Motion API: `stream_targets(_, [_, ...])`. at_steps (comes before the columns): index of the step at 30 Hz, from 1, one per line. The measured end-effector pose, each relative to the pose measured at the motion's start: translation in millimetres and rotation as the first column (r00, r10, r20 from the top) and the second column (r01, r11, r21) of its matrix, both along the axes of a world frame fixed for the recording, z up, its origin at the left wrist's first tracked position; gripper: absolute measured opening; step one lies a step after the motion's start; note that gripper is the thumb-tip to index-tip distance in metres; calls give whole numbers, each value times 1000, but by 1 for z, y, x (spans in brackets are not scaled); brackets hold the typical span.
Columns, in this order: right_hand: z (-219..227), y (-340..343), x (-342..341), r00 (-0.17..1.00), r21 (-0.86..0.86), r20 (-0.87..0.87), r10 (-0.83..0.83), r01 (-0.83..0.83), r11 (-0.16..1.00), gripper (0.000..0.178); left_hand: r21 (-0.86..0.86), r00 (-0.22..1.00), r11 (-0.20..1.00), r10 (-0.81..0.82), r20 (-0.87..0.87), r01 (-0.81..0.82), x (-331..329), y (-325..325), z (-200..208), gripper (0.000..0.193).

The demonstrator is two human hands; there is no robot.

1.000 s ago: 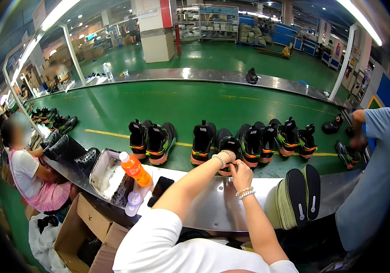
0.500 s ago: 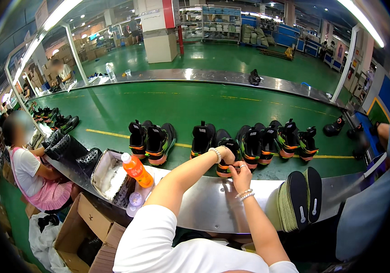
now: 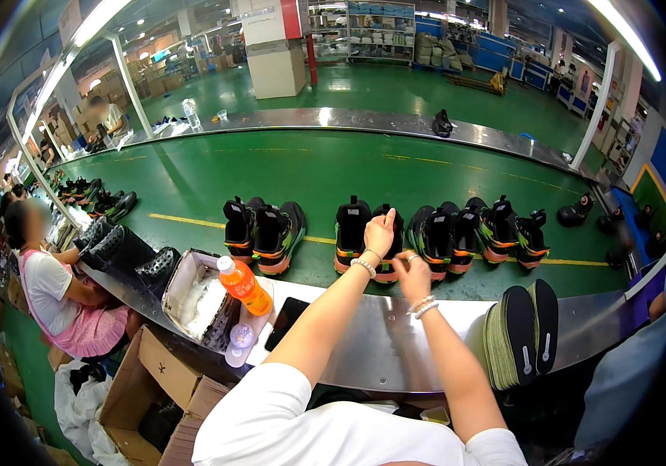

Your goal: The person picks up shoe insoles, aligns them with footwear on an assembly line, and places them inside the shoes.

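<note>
Room: a seated co-worker (image 3: 57, 291) far left; a pillar (image 3: 275, 66) and shelving (image 3: 380, 31) stood beyond.
Bench: metal; carried an open box (image 3: 222, 332), orange bottle (image 3: 245, 286), dark phone (image 3: 286, 322), stacked insoles (image 3: 512, 338).
Green surface (image 3: 395, 175): dark sneakers in a row; the shoe (image 3: 386, 273) at the hands was fourth from left.
Left hand (image 3: 380, 233) fingers: curled over the shoe; could not tell if closed on anything.
Right hand (image 3: 413, 273) fingers: bent beside the shoe; grip could not be told.
Left arm: stretched across the bench, wrist beaded.
Right arm: angled forward and leftward, hand lower in view.
</note>
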State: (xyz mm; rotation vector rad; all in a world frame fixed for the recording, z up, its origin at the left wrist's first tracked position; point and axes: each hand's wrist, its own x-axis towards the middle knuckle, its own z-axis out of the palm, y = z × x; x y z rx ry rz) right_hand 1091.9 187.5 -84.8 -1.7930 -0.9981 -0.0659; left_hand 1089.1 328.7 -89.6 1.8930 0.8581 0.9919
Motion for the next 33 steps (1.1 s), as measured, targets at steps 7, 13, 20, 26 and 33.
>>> stream_targets(7, [35,-33,81,826,-500,549,-130,448,741,40,99,994,994,60,-90,-51,2,-13,2,36])
stream_targets(13, [43,-29,107,937,-669,320,137,121,734,37,348,993,935,29,117,-68,2,-10,-9,33])
stream_targets(20, [69,-104,56,933,-342,359,21,111,933,28,546,885,697,-373,-279,466,17,-90,32,25])
stream_targets(26, [118,-224,40,855,-444,414,-312,489,750,41,95,382,607,-364,-849,789,89,-85,17,43])
stream_targets(33, [106,-294,48,834,-729,482,-270,552,405,65,81,540,693,-476,-695,716,79,-125,16,33])
